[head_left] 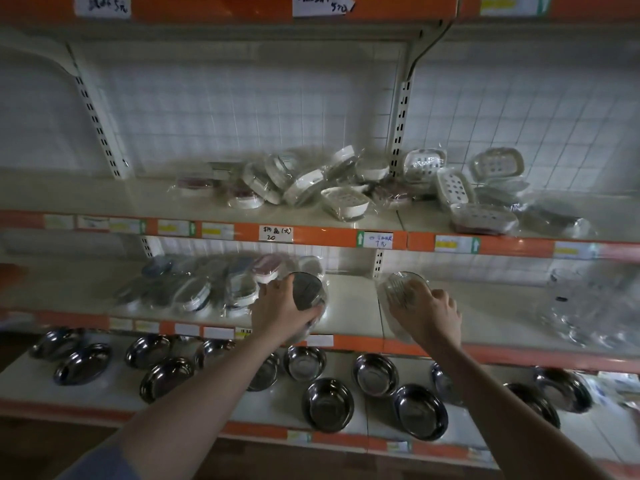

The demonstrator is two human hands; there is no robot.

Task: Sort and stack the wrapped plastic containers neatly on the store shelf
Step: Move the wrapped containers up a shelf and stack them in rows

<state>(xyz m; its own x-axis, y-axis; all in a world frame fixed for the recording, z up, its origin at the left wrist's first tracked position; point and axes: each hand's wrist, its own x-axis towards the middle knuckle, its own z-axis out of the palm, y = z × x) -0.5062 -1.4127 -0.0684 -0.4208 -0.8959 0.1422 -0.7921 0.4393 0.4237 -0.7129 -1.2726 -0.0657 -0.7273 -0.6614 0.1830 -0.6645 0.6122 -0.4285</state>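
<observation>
My left hand (277, 311) grips a wrapped oval container with a grey lid (306, 291), tilted on edge at the right end of a leaning row of wrapped containers (197, 289) on the middle shelf (353, 317). My right hand (429, 315) holds a clear ribbed wrapped container (401, 289) just right of the shelf joint. Both containers sit low over the shelf surface.
The shelf above holds a jumbled pile of wrapped white soap-dish containers (311, 185) and more to the right (485, 192). Clear wrapped items (581, 306) lie at the middle shelf's right end. Several steel bowls (327, 403) fill the bottom shelf.
</observation>
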